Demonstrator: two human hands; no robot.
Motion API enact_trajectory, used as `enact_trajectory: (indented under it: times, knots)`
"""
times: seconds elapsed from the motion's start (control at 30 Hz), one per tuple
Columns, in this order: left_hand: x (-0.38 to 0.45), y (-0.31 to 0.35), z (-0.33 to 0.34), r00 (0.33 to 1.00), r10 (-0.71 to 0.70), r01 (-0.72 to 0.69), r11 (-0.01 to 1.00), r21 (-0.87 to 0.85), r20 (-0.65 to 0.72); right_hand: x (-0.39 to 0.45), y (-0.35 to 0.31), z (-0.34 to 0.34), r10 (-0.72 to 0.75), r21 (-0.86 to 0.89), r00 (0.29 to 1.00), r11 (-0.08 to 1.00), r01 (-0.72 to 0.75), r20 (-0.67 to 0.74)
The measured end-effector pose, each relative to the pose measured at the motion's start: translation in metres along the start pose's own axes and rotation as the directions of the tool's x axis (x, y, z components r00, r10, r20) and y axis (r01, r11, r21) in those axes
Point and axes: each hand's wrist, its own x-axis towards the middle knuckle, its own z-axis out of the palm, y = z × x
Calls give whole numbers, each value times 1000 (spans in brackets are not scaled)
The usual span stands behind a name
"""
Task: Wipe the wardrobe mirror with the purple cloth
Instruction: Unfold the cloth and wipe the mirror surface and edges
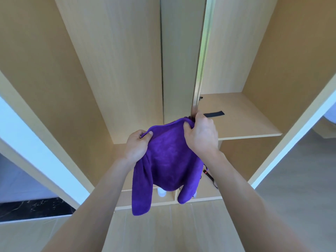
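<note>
Viewed from directly behind the person, items run left to right as follows.

At 9 o'clock: the wardrobe's left side panel (45,84), plain light wood.

Just left of centre: the left hand (137,147). Fingers and thumb are curled and pinch the upper left edge of the purple cloth (168,166).

Centre: the cloth hangs between both hands, spread across its top edge, with two loose corners drooping toward 6 o'clock. It touches no part of the wardrobe that can be seen.

Just right of centre: the right hand (201,132). Its fingers are closed on the cloth's upper right edge.

From 12 o'clock down to the right hand: a narrow reflective strip with a metal edge (203,57), seen almost edge-on. This appears to be the mirror; its face is not visible.

At 2 o'clock: a shelf (245,122) carrying a black strap (214,114).

Fault conditions, as judgement:
- Wiping has apparently not begun. The cloth is spread, not bunched; a loose pad gives uneven contact and streaks.
- The drooping corners may catch on the shelf edge or sweep the small items on the lower shelf.
- The right hand lies just beside the metal edge; knuckles could strike it.
- Pressing on an edge-on panel may swing it.
</note>
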Motion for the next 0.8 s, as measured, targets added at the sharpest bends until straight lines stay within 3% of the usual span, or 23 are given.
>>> enact_trajectory:
  times: [0.4,0.63,0.8]
  knots:
    - [23,36,61,999,41,-41,999,-24,-15,49,68,-37,70,168,994,982,-83,84]
    - [49,55,80,978,15,-12,1000,19,-208,101,106,-36,100,253,991,960,-120,93]
    - [66,61,92,964,75,-54,995,87,-255,137,127,-25,78,328,981,935,-134,179]
